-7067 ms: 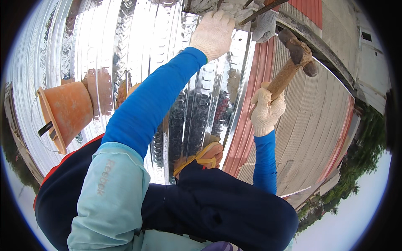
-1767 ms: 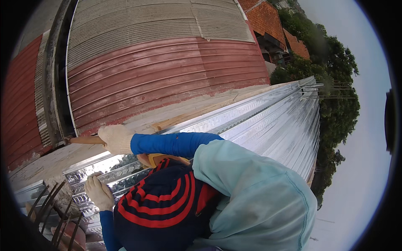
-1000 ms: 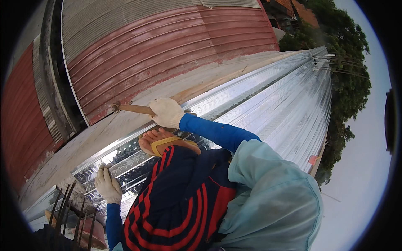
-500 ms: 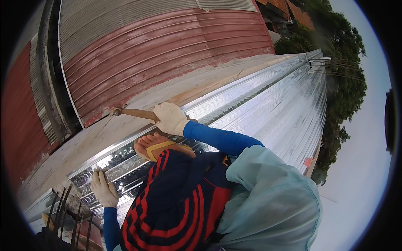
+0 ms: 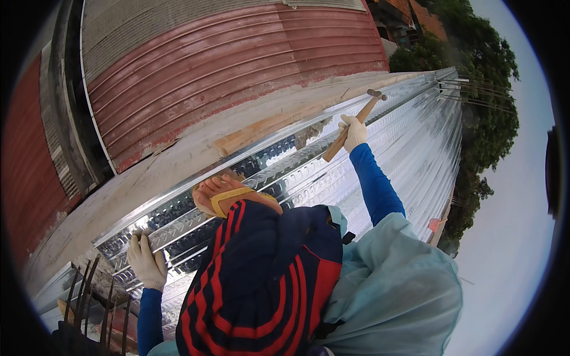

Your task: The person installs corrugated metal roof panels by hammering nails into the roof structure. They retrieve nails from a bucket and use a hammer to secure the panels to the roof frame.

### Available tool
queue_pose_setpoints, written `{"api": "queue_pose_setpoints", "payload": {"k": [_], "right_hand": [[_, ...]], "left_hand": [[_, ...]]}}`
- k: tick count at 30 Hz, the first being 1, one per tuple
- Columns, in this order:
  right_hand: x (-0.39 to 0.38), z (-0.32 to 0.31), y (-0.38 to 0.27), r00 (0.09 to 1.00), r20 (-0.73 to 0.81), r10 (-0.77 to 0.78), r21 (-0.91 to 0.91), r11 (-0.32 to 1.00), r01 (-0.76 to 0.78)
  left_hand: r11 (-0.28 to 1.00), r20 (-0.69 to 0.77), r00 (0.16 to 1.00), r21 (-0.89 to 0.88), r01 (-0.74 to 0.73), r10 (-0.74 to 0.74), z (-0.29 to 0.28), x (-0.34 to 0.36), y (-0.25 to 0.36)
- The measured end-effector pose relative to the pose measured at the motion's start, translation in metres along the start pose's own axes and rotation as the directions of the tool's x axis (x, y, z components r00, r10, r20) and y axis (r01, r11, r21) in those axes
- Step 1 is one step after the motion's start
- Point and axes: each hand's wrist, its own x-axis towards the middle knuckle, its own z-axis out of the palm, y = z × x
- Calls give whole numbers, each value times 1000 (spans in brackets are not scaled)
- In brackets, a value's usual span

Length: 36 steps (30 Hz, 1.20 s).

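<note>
My right hand (image 5: 355,133), in a cream work glove, grips the wooden handle of a hammer (image 5: 369,109). It is raised over the shiny ribbed metal decking (image 5: 332,172), out to the right, with the metal head pointing away from me. My left hand (image 5: 146,264), gloved the same way, rests at the near left end of the decking. Its fingers are stretched toward the sheet's edge, the thumb apart; a small dark spot at the fingertips is too small to make out. Between the hands, my foot in a yellow flip-flop (image 5: 228,199) stands on the sheets.
Dark reinforcing bars (image 5: 89,296) stick up beside my left forearm. More bars (image 5: 481,98) jut out at the far right end. A concrete ledge (image 5: 196,148) with a wooden board (image 5: 261,133) runs along the decking, below a red corrugated roof (image 5: 237,71). Trees stand beyond the right edge.
My right hand has swung the hammer away to the right and up, from beside my foot to over the decking. The left hand has barely shifted.
</note>
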Motion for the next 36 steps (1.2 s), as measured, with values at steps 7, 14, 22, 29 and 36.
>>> {"api": "queue_pose_setpoints", "payload": {"k": [7, 14, 22, 29, 36], "right_hand": [[66, -10, 4, 986, 97, 135, 143, 979, -148], [67, -22, 17, 986, 138, 92, 220, 968, -121], [51, -9, 14, 992, 93, 81, 133, 987, -93], [58, -11, 12, 994, 60, 86, 108, 990, -92], [35, 13, -11, 991, -73, -111, -137, 985, 101]], "left_hand": [[997, 35, 999, -74, 7, -5, -13, 11, 6], [999, -11, 1000, -32, -12, 12, -2, 1, 0], [1000, -5, 1000, -20, -21, 21, -3, -1, -1], [999, -4, 1000, -43, -15, 14, 1, -2, -2], [993, 14, 1000, -113, 16, -15, -11, -3, -1]]}}
